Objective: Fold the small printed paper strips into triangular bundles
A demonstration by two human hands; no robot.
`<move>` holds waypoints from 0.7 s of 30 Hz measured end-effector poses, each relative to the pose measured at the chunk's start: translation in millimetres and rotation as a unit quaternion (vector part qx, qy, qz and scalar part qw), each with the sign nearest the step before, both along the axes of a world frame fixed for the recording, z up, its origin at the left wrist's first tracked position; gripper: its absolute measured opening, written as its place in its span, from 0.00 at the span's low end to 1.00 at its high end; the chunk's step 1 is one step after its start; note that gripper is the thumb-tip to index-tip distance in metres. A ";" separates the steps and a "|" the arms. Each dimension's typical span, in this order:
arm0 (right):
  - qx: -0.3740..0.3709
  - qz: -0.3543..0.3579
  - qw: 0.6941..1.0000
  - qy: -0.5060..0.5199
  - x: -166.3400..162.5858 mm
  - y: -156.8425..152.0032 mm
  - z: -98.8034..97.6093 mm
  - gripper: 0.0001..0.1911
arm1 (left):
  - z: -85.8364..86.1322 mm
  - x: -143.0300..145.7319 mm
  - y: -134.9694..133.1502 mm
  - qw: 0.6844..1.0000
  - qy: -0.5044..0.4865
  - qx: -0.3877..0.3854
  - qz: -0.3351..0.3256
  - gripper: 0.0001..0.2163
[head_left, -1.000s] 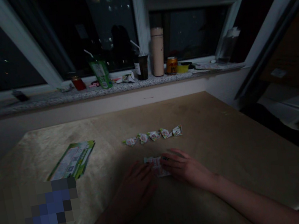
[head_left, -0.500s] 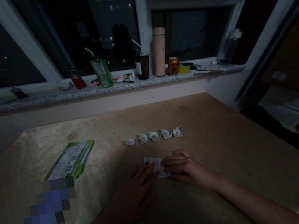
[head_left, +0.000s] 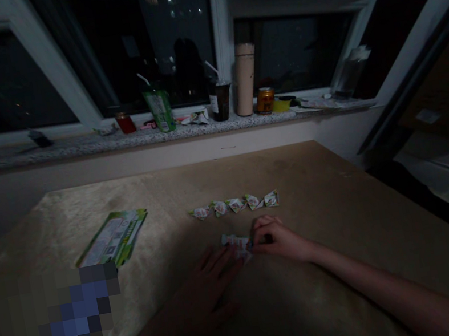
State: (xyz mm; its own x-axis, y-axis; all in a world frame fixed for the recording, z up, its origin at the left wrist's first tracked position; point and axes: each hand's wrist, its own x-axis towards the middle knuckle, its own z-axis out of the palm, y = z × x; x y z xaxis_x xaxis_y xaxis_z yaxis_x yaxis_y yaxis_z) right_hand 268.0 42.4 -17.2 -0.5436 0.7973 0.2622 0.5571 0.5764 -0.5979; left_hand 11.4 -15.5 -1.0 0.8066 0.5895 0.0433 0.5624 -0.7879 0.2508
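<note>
Since the earlier frame, your right hand [head_left: 281,239] had changed from lying with its fingers stretched over the small printed wrapper [head_left: 232,240] to curling in at its right edge, and that side of the wrapper, flat before, was now bent. Your thumb and fingertips were drawn together there in a pinch on the edge, a dark loop showing between them and the palm. Your left hand [head_left: 208,286] was spread low, its fingertips resting on the wrapper's lower left part and its thumb held apart, near the counter [head_left: 319,192]. The wrapper lay on the counter between your two hands, partly covered by your fingers.

Just beyond it you had a row of five twisted wrapped pieces [head_left: 236,205], set side by side. Well to your left lay a flat green-and-white packet [head_left: 114,239], near a pixelated patch [head_left: 65,335] whose content you could not make out. Behind the counter, the speckled windowsill [head_left: 136,139] carried a red jar [head_left: 125,124], a green cup [head_left: 159,107] with a straw, a dark cup [head_left: 220,102], a tall pinkish flask [head_left: 246,80] and a gold can [head_left: 265,101].
</note>
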 end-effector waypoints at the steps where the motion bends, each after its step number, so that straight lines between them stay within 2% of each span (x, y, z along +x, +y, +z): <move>1: -0.001 -0.019 1.000 -0.019 -2.9 1.1 0.4 0.08 | 0.3 0.1 -0.5 1.000 -0.005 0.001 0.001 0.32; 5: -0.005 -0.066 0.996 -0.060 -12.2 2.6 -2.4 0.12 | 2.6 1.0 -2.2 1.000 -0.003 -0.004 0.003 0.33; 9: -0.003 -0.099 0.994 -0.049 -17.0 0.4 -9.1 0.15 | 4.1 1.9 -3.7 1.000 -0.010 0.002 0.003 0.33; 21: 0.010 -0.125 0.991 -0.040 -20.8 -1.9 -13.0 0.16 | 2.5 6.1 -5.0 1.000 -0.010 -0.001 0.012 0.35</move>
State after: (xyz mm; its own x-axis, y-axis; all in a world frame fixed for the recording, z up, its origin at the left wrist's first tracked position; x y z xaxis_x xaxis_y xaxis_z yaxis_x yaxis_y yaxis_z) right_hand 247.1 40.5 -30.3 -0.3495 0.9049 0.2430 0.7295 0.4256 -0.5355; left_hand 17.5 -20.6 1.5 0.7906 0.6095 0.0578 0.5766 -0.7730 0.2646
